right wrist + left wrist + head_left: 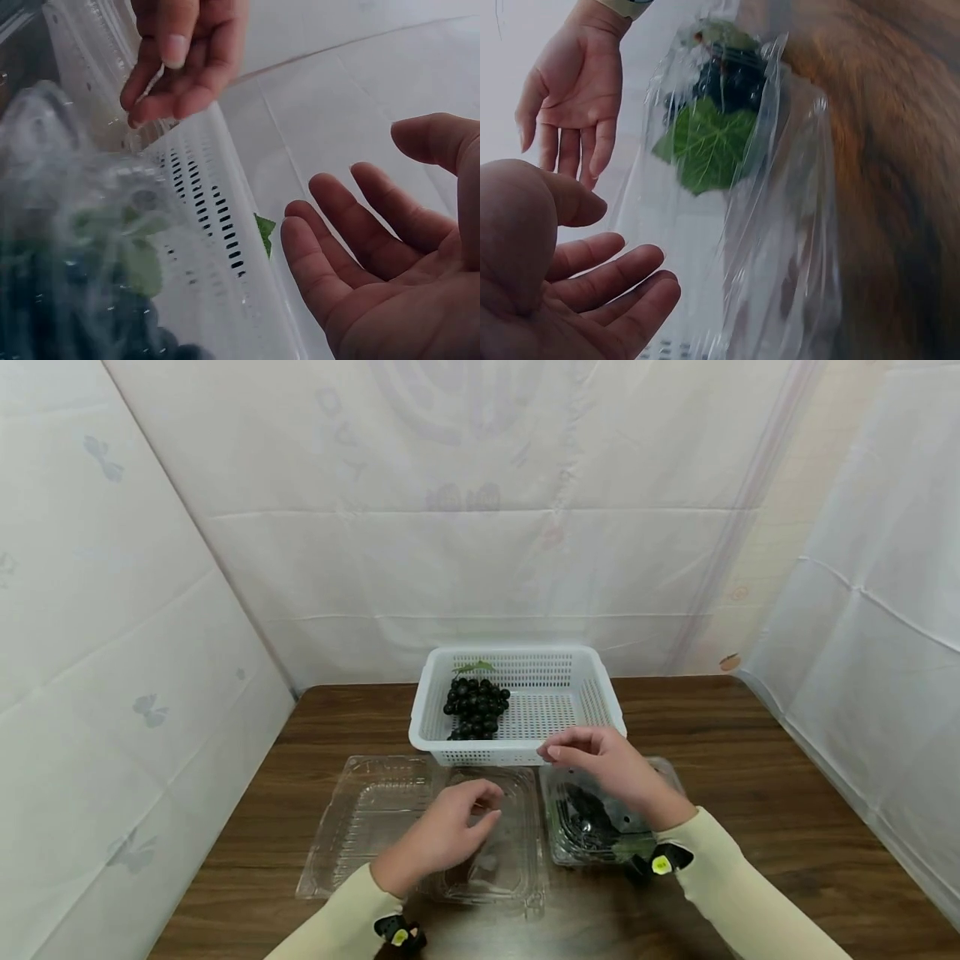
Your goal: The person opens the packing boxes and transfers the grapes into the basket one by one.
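My left hand (450, 827) hovers above an opened clear plastic clamshell box (360, 831), its fingers loosely bent and nothing in them. My right hand (603, 764) is over a closed clear clamshell (562, 839) with dark grapes and green leaves inside; its fingers hold nothing. Behind the boxes, a white plastic basket (517, 749) holds a bunch of dark grapes (476, 706) with a green leaf (474, 667) at its left side. In the left wrist view, a leaf (709, 146) and dark grapes show through clear plastic. Both hands appear with relaxed fingers in the right wrist view.
The boxes and basket stand on a brown wood-grain table (247, 860). White sheeting (480, 568) hangs behind the table and along both sides. A black wrist camera (660, 862) sits low near the right-hand clamshell.
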`<act>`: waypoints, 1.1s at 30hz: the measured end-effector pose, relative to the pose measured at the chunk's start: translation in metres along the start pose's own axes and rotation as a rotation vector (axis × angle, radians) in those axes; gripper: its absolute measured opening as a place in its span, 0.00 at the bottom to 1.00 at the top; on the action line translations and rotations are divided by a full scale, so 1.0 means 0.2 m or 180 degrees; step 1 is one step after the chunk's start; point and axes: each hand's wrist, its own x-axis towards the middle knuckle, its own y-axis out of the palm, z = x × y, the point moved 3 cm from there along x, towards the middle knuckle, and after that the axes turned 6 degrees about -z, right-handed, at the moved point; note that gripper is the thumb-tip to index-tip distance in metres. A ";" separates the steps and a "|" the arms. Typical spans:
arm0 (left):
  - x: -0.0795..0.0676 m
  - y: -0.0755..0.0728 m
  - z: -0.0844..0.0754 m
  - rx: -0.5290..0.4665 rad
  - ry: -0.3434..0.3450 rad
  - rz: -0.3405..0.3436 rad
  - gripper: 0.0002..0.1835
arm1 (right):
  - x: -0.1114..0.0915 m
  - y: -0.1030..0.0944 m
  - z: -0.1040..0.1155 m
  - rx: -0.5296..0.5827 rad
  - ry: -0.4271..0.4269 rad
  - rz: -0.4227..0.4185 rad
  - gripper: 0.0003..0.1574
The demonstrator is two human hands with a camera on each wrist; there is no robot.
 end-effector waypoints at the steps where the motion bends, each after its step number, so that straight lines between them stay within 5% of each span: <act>1: 0.01 0.02 0.00 -0.0017 -0.0002 0.0019 0.13 | -0.02 0.00 -0.01 -0.0089 -0.0037 -0.0015 0.21; 14: 0.04 0.14 -0.01 -0.0467 -0.0379 0.0079 0.20 | -0.26 0.00 -0.06 -0.1680 -0.0904 -0.0037 0.16; 23: 0.05 0.18 -0.03 -0.0723 -0.0554 0.0036 0.19 | -0.37 -0.02 -0.11 -0.2440 -0.1186 -0.0296 0.20; 33: 0.07 0.23 -0.05 -0.1064 -0.0809 0.0112 0.18 | -0.43 -0.04 -0.20 -0.3006 -0.1654 -0.0504 0.39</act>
